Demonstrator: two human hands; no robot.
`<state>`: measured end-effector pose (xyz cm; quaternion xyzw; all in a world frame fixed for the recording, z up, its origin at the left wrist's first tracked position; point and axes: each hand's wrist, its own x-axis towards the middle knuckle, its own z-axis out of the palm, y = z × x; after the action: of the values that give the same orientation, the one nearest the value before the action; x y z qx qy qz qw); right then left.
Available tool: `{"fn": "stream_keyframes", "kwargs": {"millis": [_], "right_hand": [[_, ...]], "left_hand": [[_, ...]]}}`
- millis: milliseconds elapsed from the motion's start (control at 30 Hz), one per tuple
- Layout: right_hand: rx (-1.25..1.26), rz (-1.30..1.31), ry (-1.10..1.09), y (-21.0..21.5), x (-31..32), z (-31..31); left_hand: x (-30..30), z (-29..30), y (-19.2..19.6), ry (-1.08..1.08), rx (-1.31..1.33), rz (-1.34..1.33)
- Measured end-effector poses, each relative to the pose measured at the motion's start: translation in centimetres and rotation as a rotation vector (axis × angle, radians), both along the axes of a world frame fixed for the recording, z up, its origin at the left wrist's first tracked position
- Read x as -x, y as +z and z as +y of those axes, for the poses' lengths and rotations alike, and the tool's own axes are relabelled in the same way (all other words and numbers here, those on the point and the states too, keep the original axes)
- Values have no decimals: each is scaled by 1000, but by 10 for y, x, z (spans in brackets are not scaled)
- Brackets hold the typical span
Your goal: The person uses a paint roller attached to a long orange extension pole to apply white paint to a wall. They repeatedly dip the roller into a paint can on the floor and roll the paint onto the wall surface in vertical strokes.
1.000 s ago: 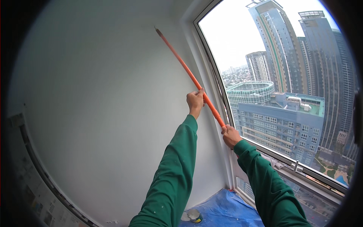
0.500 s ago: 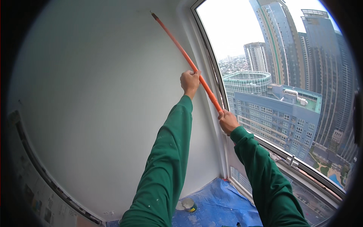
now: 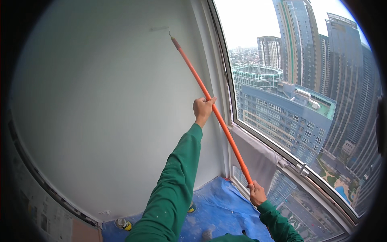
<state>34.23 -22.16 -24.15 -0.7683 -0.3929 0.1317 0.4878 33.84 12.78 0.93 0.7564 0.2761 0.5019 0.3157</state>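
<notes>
A paint roller lies against the pale grey wall near its top, mounted on a long orange extension pole. My left hand is closed around the middle of the pole. Lower down and to the right, my right hand grips the pole's bottom end. The pole slants from upper left to lower right, passing in front of the corner between wall and window. Both my arms are in green sleeves.
A large window fills the right side, with towers outside. A grey cloth hangs over its lower frame. Blue sheeting covers the floor, with a paint can on it. Newspaper-like covering runs along the lower left.
The pole's top end and roller have come lower, and the roller now shows clearly. Both hands have moved down, the right one farther, so they are wider apart on the pole. The view has shifted too.
</notes>
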Motion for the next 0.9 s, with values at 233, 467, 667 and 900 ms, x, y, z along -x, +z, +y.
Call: {"fn": "stream_keyframes", "kwargs": {"millis": [233,467,667,900], "right_hand": [[37,4,-18,-89,12,-65],[218,-5,-37,-137,17,-132],[336,-7,-29,-159,29,-187],[461,-15,-47,-179,37,-239]], "left_hand": [[7,-23,-109,-53,154,51],[15,-65,-200,-134,320,84],[31,-103,-271,-134,482,154],[40,-143,-330,-95,551,215]]}}
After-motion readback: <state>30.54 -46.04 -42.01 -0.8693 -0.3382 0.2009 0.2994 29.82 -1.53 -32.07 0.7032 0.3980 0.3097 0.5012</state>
